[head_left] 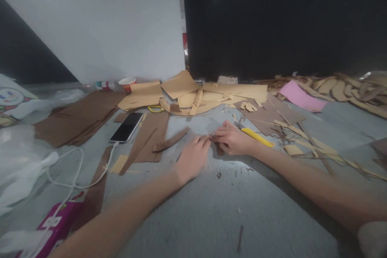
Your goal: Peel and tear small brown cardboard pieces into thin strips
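Observation:
My left hand point(195, 156) and my right hand point(231, 139) meet over the grey table, fingertips almost touching. Both are closed, with the fingers bent around a small brown cardboard piece point(211, 137), which they mostly cover. A second brown scrap point(220, 151) shows under my right palm. Just left of my left hand lies a curved brown cardboard strip point(171, 140) with creases at one end. The yellow handle of a cutter point(256, 137) rests beyond my right wrist.
A phone point(126, 127) charges by a white cable from a purple power bank point(57, 225) at left. Stacked brown cardboard point(81, 113), tan sheets point(142, 93), a paper cup point(127, 84) and a pink sheet point(302, 96) line the back. Thin offcuts point(314, 145) litter the right.

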A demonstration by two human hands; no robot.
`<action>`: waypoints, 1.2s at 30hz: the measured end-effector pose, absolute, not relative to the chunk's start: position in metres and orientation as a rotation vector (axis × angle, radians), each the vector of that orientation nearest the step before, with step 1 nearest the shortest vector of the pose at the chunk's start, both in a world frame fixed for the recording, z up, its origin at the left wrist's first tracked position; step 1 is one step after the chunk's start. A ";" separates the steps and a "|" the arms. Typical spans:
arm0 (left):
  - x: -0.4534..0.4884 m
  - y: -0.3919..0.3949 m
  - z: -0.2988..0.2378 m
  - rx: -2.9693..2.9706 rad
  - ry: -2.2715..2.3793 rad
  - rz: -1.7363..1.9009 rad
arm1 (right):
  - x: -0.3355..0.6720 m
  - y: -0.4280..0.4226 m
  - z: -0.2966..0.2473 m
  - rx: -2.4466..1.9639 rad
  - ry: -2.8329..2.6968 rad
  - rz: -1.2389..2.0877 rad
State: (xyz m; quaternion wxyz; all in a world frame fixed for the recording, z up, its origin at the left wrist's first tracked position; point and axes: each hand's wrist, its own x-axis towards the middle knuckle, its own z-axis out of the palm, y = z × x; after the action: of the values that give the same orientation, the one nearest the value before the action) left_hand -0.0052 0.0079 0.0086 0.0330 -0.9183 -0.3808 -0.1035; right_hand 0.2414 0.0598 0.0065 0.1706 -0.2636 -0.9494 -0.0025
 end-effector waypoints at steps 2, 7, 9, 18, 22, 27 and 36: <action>-0.006 0.009 0.009 -2.851 -1.164 -0.316 | 0.244 0.062 0.006 -0.694 -2.718 -0.073; -0.008 0.010 0.012 -2.870 -1.194 -0.332 | 0.248 0.064 0.002 -0.586 -2.689 -0.264; -0.008 0.011 0.012 -2.870 -1.230 -0.362 | 0.248 0.063 0.001 -0.595 -2.664 -0.319; -0.013 0.019 -0.003 -2.817 -1.425 -0.621 | 0.243 0.058 0.002 -0.677 -2.648 -0.326; -0.013 0.018 -0.001 -2.839 -1.412 -0.556 | 0.237 0.053 0.006 -0.730 -2.613 -0.319; -0.012 0.017 0.000 -2.852 -1.421 -0.557 | 0.230 0.050 0.004 -0.777 -2.523 -0.317; -0.012 0.016 0.002 -2.905 -1.425 -0.570 | 0.217 0.046 -0.005 -0.723 -2.453 -0.294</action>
State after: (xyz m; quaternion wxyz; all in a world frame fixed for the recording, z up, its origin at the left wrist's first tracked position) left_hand -0.0115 0.0161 0.0023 -0.0717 -0.8820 -0.4325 -0.1730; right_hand 0.2165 0.0463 -0.0055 0.2801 -0.2697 -0.9148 -0.1096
